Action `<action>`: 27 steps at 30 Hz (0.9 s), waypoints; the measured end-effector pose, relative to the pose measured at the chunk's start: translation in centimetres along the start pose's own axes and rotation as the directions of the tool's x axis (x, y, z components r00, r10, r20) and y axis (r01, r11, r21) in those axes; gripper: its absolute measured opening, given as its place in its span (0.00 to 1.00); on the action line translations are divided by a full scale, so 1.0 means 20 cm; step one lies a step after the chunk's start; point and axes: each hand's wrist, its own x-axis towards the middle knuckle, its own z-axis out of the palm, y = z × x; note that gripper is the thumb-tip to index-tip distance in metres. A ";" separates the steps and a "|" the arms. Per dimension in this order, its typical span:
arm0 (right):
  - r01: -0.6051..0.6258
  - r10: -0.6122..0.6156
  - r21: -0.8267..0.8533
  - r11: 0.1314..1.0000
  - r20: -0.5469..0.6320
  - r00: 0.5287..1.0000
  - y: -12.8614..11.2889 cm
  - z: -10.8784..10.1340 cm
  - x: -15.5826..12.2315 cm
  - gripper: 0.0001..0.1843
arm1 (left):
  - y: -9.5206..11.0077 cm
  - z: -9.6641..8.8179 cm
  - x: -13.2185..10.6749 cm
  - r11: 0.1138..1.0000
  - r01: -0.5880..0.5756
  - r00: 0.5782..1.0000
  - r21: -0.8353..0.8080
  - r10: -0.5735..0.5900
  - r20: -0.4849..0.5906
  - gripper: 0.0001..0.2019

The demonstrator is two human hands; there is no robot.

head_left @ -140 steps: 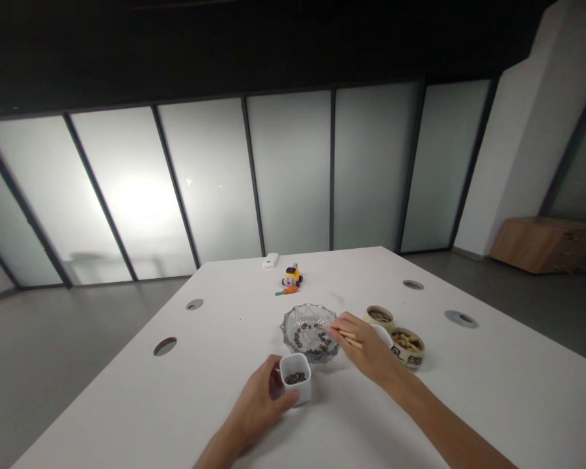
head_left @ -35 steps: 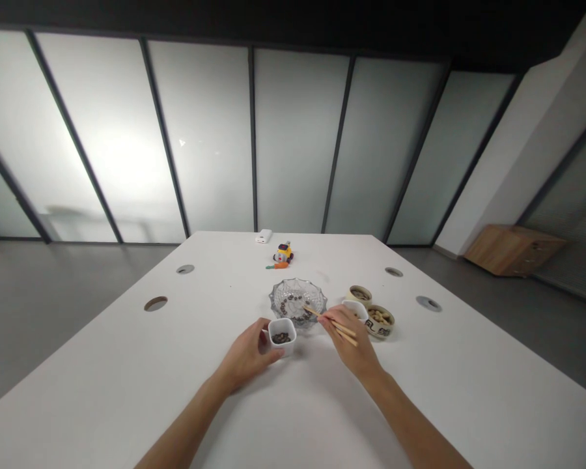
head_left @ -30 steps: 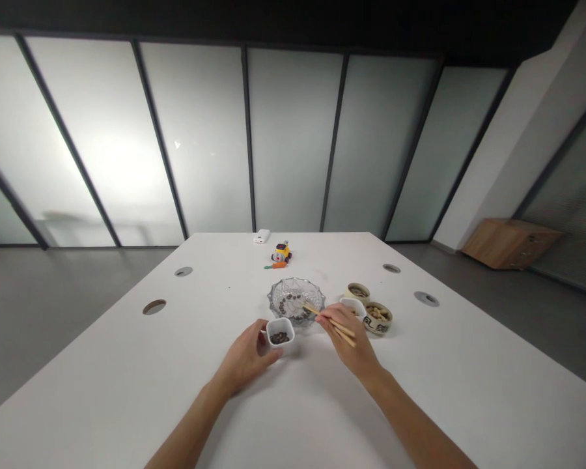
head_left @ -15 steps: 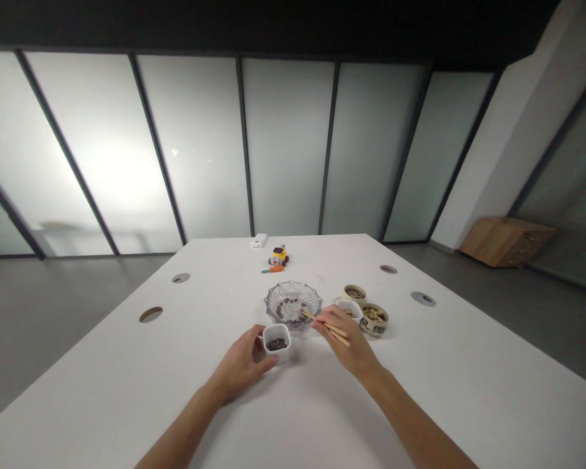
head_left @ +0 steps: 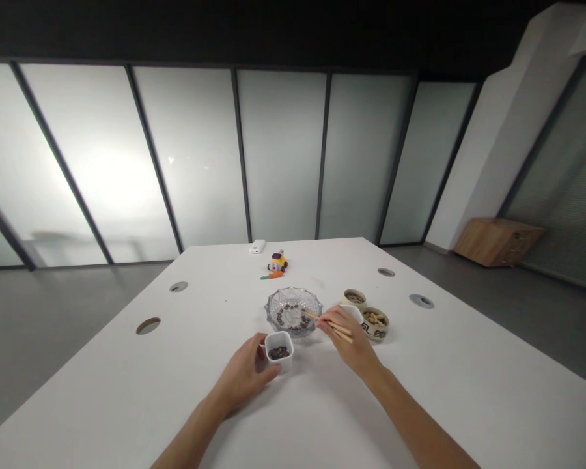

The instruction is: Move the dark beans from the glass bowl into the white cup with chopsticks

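My left hand (head_left: 247,374) is closed around the side of a small white square cup (head_left: 286,361), with dark seeds or beans (head_left: 279,352) lying in its bottom. Wooden chopsticks (head_left: 339,329) are gripped in my right hand (head_left: 348,342), their tips reaching over the right side of a clear glass bowl (head_left: 271,318). Several small dark pieces (head_left: 280,317) form a ring inside that bowl. Whether the tips pinch a piece is too small to tell. Behind my right hand stands a second white cup (head_left: 355,311), partly hidden by it.
Right of the glass bowl are a round pot of peanuts (head_left: 375,331) with dark characters and another round pot (head_left: 354,298). Beyond lie a toy carrot (head_left: 273,275), a yellow toy vehicle (head_left: 278,262) and a white box-shaped device (head_left: 257,246). Round holes (head_left: 148,326) pierce the white table (head_left: 176,384).
The camera view has tilted slightly upward, so the tabletop things sit lower. Both hands keep their holds, and the chopstick tips stay over the glass bowl's right side.
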 end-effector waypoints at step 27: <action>0.103 -0.103 -0.034 0.994 0.024 0.994 -0.01 0.09 -0.02 0.17 | 0.01 0.00 0.00 1.000 0.006 1.000 0.013 -0.005 -0.008 0.18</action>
